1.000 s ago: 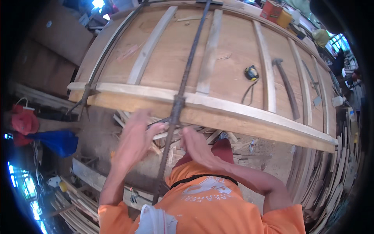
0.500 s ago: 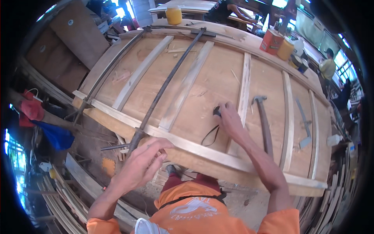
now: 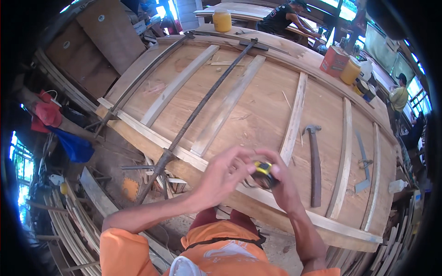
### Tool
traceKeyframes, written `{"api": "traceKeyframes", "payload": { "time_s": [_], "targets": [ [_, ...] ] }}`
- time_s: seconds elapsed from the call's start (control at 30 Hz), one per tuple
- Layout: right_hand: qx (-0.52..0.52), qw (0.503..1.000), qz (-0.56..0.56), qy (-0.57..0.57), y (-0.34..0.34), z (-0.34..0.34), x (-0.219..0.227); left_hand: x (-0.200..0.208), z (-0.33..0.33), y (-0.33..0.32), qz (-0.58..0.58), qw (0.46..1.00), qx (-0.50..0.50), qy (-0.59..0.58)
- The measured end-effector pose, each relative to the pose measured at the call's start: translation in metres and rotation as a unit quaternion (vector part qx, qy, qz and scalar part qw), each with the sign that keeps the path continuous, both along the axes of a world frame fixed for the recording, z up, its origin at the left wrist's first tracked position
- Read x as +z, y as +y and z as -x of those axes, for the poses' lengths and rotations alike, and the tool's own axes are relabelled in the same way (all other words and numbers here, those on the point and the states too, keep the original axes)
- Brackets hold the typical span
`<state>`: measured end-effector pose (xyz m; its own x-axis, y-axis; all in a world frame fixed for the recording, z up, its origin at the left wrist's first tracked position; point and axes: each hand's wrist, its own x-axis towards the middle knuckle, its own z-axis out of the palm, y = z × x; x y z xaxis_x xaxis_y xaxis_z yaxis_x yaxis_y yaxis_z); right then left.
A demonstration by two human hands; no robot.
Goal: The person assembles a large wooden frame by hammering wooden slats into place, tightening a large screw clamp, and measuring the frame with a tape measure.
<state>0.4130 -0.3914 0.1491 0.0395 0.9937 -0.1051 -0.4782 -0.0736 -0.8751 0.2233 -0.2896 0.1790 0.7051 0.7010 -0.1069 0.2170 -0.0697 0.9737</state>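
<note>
A yellow-and-black tape measure (image 3: pixel 263 171) is held above the near rail of a wooden frame panel (image 3: pixel 239 117). My right hand (image 3: pixel 282 180) is wrapped round its right side. From the left, my left hand (image 3: pixel 224 174) meets it with bent fingers, the fingertips pinched at the tape measure's near-left side; whether they grip the tape's end is too small to tell. To the right of my hands, a claw hammer (image 3: pixel 315 168) lies on the panel between two slats. Left of them, a long bar clamp (image 3: pixel 199 110) spans the frame.
Farther right lies a metal square (image 3: pixel 363 168). A second bar clamp (image 3: pixel 142 73) crosses the left end. A yellow jar (image 3: pixel 222 21), a red can (image 3: pixel 334 61) and more containers stand along the far edge. Two people are beyond the bench; wood strips (image 3: pixel 76 221) lie lower left.
My right hand has lifted the tape measure off the panel and brought it nearer to me. My left hand has moved right from beside the clamp to meet it. The view has shifted slightly.
</note>
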Motion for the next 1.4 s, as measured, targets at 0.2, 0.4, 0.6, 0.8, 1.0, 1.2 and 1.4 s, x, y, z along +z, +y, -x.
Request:
{"api": "traceKeyframes", "payload": {
  "time_s": [0.2, 0.4, 0.6, 0.8, 1.0, 1.2, 1.4],
  "targets": [
    [-0.118, 0.967, -0.012, -0.226, -0.041, 0.057, 0.028, 0.006, 0.007, -0.007, 0.184, 0.976, -0.105, -0.054],
    [-0.228, 0.93, 0.033, -0.287, -0.055, 0.115, 0.035, -0.005, 0.034, 0.019, 0.191, 0.944, -0.268, -0.031],
    [-0.216, 0.887, 0.195, -0.358, -0.113, 0.143, 0.009, 0.019, 0.051, 0.107, 0.139, 0.911, -0.383, -0.063],
    [-0.158, 0.901, 0.38, -0.138, -0.142, 0.163, -0.001, -0.009, 0.059, 0.259, 0.092, 0.94, -0.326, -0.047],
    [-0.313, 0.879, 0.295, -0.204, -0.002, 0.096, 0.022, -0.03, 0.114, 0.277, -0.024, 0.993, -0.055, -0.106],
    [-0.337, 0.9, 0.247, -0.126, 0.191, -0.063, -0.024, -0.152, 0.194, 0.266, -0.266, 0.962, 0.037, 0.043],
    [-0.352, 0.898, 0.224, -0.142, 0.326, -0.101, -0.085, -0.15, 0.194, 0.242, -0.329, 0.939, 0.072, 0.067]
  ]
}}
